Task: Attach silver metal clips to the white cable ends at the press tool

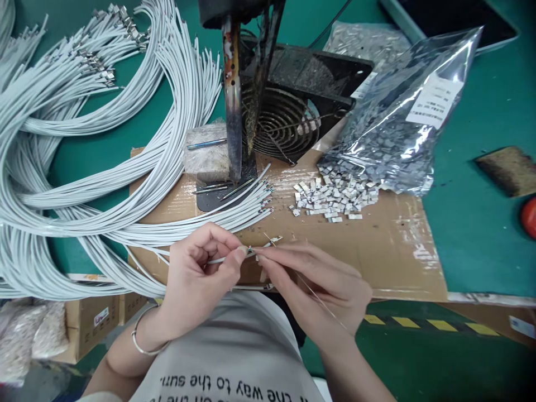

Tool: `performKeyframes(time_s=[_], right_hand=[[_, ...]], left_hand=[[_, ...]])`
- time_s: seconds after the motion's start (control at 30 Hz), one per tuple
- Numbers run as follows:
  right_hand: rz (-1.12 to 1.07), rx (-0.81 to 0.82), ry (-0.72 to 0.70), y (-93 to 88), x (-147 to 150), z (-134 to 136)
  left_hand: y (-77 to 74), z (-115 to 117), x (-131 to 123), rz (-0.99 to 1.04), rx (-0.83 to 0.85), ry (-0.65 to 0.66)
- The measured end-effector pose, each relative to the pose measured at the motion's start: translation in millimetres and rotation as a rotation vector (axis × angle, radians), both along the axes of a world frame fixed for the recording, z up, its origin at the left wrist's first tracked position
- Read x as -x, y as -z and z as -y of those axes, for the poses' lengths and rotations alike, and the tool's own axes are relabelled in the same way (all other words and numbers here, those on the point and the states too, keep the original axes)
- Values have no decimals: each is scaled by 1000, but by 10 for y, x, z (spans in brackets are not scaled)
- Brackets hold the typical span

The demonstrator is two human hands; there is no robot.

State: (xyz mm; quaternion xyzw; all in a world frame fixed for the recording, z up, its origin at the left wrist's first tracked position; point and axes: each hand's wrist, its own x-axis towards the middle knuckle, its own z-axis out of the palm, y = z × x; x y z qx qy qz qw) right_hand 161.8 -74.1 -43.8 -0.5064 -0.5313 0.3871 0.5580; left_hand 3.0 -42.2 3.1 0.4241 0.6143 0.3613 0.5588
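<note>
My left hand (205, 273) is closed in a pinch on a white cable (215, 261), close to its stripped end. The fingertips of my right hand (314, 279) meet that end; the tiny part between them is mostly hidden. A thin strand of solder wire (320, 301) passes through my right hand and out past its fingers. Just beyond my hands, a bundle of white cables (201, 223) lies with its coloured tips pointing right. A pile of small metal connectors (335, 195) rests on the cardboard (393, 251), spilling from a silvery plastic bag (389, 134).
A scorched metal stand (233, 100) rises in front of me, beside a dirty black fan (288, 120). A wrapped block (206, 153) carries a thin metal tip. Coiled cables (84, 223) cover the left side. A brown sponge (508, 170) and a red object (530, 216) sit right.
</note>
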Motion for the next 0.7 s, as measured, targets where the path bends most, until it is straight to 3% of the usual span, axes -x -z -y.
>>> performKeyframes(time_s=[0.17, 0.53, 0.7], right_hand=[[-112, 56, -16, -21, 15, -7], [-104, 60, 28, -36, 30, 3], [-160, 157, 34, -28, -11, 12]], left_hand=[[17, 37, 20, 19, 4, -2], [15, 29, 14, -4, -8, -8], [9, 30, 19, -4, 5, 3]])
